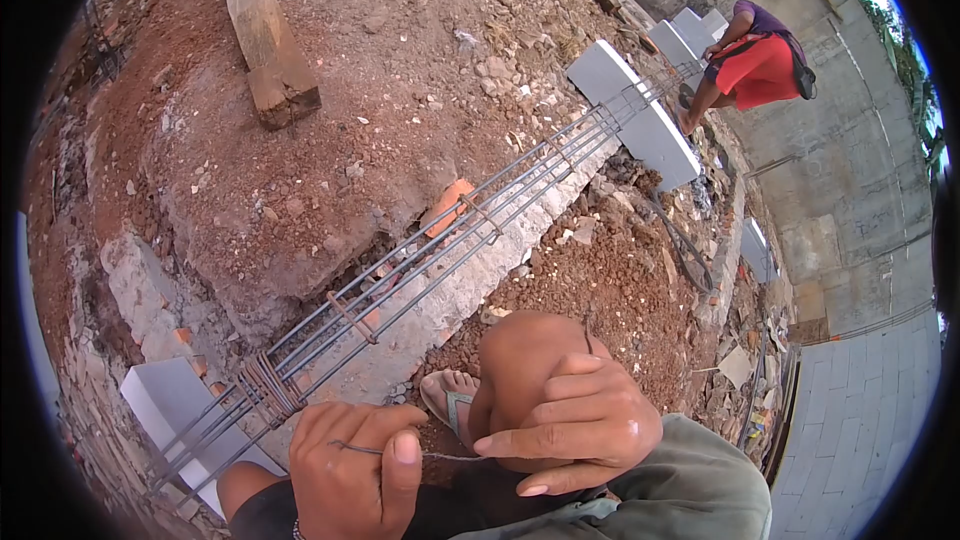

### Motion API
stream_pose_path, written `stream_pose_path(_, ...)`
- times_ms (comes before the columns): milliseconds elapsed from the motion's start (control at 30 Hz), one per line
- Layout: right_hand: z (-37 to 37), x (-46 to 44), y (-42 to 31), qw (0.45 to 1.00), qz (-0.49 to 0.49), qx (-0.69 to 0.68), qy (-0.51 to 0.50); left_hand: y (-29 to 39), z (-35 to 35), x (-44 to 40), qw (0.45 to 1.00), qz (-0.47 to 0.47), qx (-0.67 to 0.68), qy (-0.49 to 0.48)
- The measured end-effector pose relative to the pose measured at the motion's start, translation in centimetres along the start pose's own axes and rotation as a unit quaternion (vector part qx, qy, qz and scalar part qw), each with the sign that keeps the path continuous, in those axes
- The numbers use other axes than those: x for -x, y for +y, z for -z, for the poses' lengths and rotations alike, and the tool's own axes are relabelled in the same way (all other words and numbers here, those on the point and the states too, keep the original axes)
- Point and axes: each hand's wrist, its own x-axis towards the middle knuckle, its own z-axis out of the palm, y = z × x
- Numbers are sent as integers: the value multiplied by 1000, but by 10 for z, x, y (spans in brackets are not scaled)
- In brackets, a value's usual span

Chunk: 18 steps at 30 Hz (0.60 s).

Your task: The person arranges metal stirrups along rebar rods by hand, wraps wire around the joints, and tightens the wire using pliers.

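Note:
A thin, dark tie wire point(450, 457) is stretched between my two hands in front of my knees. My left hand point(352, 462) pinches one part of it between thumb and fingers, with a short bent end showing above the thumb. The fingers of my right hand point(580, 420) are curled round the other part, and a dark end pokes up above the knuckles. Just beyond my left hand runs a long rebar cage point(430, 250) of steel bars. Several square stirrups point(268, 387) are bunched on its near end, and others are spaced along it.
White blocks point(180, 410) point(640, 125) prop the cage at both ends above a concrete strip point(450, 295). A wooden post point(262, 50) stands in the dirt mound. Another person point(755, 60) bends by the far end. A block wall point(850, 420) lines the right.

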Motion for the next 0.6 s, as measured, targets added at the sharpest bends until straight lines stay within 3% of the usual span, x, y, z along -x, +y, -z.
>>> stream_pose_path(600,4,-1,0,1000,12,-6,-9,10,5,0,1000,-1,-4,-3)
